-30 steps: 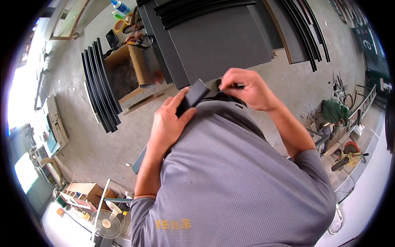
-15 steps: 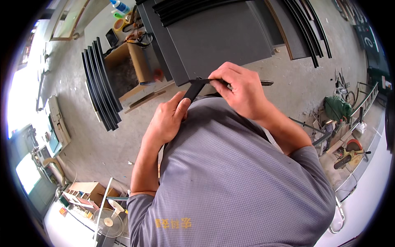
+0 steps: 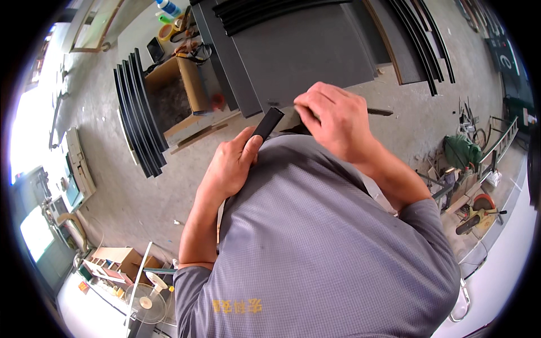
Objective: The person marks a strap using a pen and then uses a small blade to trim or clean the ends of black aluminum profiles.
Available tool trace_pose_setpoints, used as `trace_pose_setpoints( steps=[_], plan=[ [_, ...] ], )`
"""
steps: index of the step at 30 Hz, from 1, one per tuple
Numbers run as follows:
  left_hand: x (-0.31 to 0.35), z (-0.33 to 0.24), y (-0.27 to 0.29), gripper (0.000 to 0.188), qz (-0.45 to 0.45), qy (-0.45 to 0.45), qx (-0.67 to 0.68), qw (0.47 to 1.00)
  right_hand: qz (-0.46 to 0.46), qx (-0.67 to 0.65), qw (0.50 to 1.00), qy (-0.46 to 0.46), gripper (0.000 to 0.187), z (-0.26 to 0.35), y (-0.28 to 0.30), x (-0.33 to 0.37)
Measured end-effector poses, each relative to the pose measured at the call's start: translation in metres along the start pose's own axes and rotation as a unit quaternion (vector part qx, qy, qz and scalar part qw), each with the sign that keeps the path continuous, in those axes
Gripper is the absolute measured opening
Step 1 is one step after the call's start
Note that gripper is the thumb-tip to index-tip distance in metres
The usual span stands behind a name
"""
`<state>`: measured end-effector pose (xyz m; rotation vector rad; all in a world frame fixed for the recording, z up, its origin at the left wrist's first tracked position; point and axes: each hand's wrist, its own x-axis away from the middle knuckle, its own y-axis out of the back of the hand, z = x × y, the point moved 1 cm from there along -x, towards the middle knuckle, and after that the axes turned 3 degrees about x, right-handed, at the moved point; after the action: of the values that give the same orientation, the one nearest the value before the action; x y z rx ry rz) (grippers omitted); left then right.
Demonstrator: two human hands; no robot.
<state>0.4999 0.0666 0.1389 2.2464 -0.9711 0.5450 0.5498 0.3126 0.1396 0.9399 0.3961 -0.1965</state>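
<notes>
My left hand [image 3: 228,160] is closed around a black strip of profile [image 3: 269,122], its thumb pressed along the top. The strip's far end points up and to the right, and the rest runs down out of sight below my hand and shirt. My right hand [image 3: 337,115] is apart from the strip, to its right, with thumb and forefinger pinched together. Whatever lies between those fingertips, if anything, is too small or blurred to make out. Just beyond both hands is the near edge of a dark grey panel [image 3: 293,56].
Black profiles [image 3: 239,12] lie across the panel, with more bundled at the left [image 3: 135,112] and right [image 3: 414,39]. An open cardboard box [image 3: 193,84] stands left of the panel, near tape [image 3: 166,32] and a phone [image 3: 154,49]. A fan [image 3: 145,303] is at lower left.
My right hand has come away from the end of the black strip, moving slightly right. That end now shows uncovered, while my left hand keeps its hold.
</notes>
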Motion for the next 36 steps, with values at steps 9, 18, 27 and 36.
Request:
trace_pose_setpoints(
  steps=[9, 18, 27, 36],
  plan=[
    [0.002, 0.001, -0.002, 0.047, -0.01, 0.001, 0.008, 1.0, 0.029, -0.036, 0.999, -0.027, 0.008, -0.001, 0.0, -0.004],
    [0.008, -0.006, -0.005, 0.048, -0.009, 0.008, -0.001, 1.0, 0.054, -0.154, 0.986, -0.035, 0.01, 0.0, -0.002, -0.005],
    [0.008, -0.002, -0.002, 0.055, -0.033, -0.013, -0.006, 0.999, 0.124, -0.293, 0.933, -0.171, 0.007, -0.02, -0.015, -0.002],
    [0.008, 0.006, 0.005, 0.048, -0.108, -0.089, -0.059, 0.988, 0.118, -0.398, 0.876, -0.245, 0.007, -0.016, -0.012, -0.007]
  ],
)
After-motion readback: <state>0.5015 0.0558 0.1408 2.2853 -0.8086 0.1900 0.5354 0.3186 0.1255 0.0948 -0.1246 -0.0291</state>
